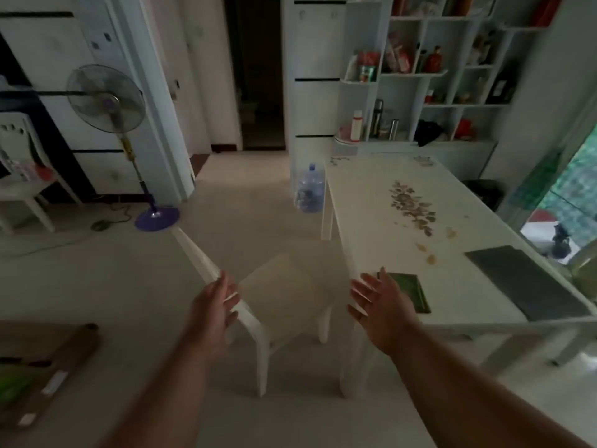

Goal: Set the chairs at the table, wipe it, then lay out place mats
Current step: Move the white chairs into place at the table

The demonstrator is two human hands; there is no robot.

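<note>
A white chair stands at the left long side of the white dining table, its seat partly under the table edge. My left hand hovers open by the chair's backrest rail, fingers spread, touching or just off it. My right hand is open above the table's near left edge, palm turned inward, holding nothing. On the table lie a green cloth or mat just right of my right hand and a dark grey place mat near the right edge. Crumbs and a floral print mark the tabletop.
A second white chair stands at the far left wall. A standing fan with a purple base, a water jug by the table's far leg, white shelves behind, and a brown box at lower left.
</note>
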